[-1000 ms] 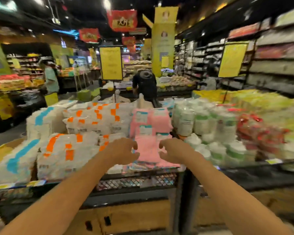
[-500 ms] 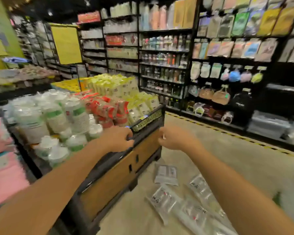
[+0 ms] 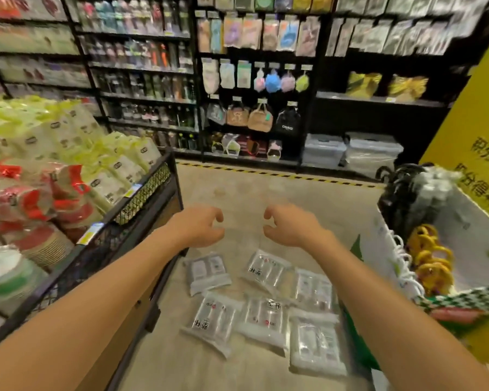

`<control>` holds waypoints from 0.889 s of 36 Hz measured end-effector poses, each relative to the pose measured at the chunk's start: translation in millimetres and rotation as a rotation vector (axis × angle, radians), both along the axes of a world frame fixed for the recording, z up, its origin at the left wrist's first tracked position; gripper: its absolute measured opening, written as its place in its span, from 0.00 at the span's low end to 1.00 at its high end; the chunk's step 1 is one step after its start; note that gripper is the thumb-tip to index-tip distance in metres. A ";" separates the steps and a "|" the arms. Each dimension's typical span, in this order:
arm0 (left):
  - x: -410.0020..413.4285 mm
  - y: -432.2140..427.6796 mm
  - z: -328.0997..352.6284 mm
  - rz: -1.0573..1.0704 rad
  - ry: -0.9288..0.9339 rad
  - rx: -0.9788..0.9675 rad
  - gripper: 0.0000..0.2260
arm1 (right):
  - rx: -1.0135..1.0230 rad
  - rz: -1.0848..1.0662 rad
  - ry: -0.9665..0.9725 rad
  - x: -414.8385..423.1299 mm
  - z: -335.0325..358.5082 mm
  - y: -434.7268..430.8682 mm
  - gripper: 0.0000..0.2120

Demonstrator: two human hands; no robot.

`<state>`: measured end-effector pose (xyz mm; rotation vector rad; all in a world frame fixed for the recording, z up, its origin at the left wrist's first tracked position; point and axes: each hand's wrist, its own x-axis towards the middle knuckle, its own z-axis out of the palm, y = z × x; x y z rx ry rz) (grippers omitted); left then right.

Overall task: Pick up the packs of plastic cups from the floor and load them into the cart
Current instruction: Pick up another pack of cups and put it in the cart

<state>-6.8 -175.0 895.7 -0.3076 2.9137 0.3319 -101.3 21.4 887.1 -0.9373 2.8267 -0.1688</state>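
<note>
1. A display bin with a black mesh rim, piled with yellow-green and red packs, was seen at the left.
2. The left hand was held out in the air, empty, fingers loosely curled apart.
3. Six clear packs of plastic cups were spread flat on the floor, below and between both hands.
4. The right hand was likewise empty and loosely spread.
5. A white cart was seen at the right, just beside the packs.
</note>
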 end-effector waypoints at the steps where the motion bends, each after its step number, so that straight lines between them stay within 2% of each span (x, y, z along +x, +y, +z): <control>1: -6.7 -11.3 -5.6 -0.011 -0.003 0.008 0.20 | 0.002 -0.026 -0.011 -3.7 -4.7 -9.6 0.21; 11: -80.6 -125.7 -54.8 -0.087 -0.078 0.046 0.20 | 0.010 -0.171 -0.101 -50.0 -63.8 -105.6 0.21; 18: -148.9 -169.5 -118.3 -0.092 -0.120 0.094 0.20 | -0.017 -0.208 -0.203 -107.9 -124.9 -146.2 0.21; 26: -213.0 -209.5 -259.6 -0.040 -0.139 0.174 0.24 | 0.002 -0.267 -0.278 -167.4 -274.5 -172.2 0.22; 29: -229.2 -228.0 -330.6 -0.036 -0.153 0.193 0.27 | -0.067 -0.309 -0.335 -178.4 -340.4 -176.9 0.22; 32: -239.7 -243.6 -406.0 0.014 -0.219 0.247 0.25 | -0.096 -0.382 -0.431 -179.5 -412.9 -182.2 0.23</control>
